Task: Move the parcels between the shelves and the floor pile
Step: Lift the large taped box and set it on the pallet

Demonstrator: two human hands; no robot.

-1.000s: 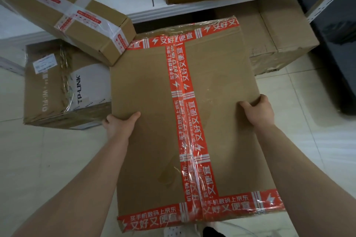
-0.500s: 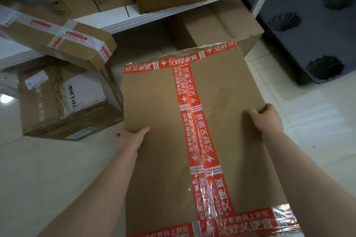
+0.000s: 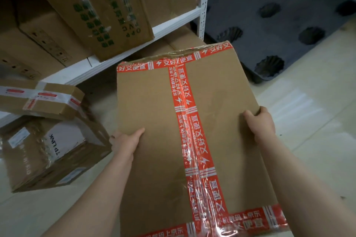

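Note:
A large brown parcel (image 3: pixel 150 125) sealed with red printed tape fills the middle of the head view, held above the floor. My left hand (image 3: pixel 126 141) grips its left edge, thumb on top. My right hand (image 3: pixel 260 123) grips its right edge, thumb on top and fingers curled underneath. On the left the floor pile shows a TP-LINK parcel (image 3: pixel 44 152) with a smaller parcel with white and red tape (image 3: pixel 38 98) lying on top of it.
A white shelf (image 3: pixel 173 23) carries several cartons, among them one with green print (image 3: pixel 100 9). More cartons sit under the shelf behind the held parcel. A dark plastic pallet (image 3: pixel 279 15) lies on the tiled floor at the upper right.
The large parcel has come up and away from the shelf, to the right, still in both hands. The view has swung up and right, showing more of the shelf and the pallet.

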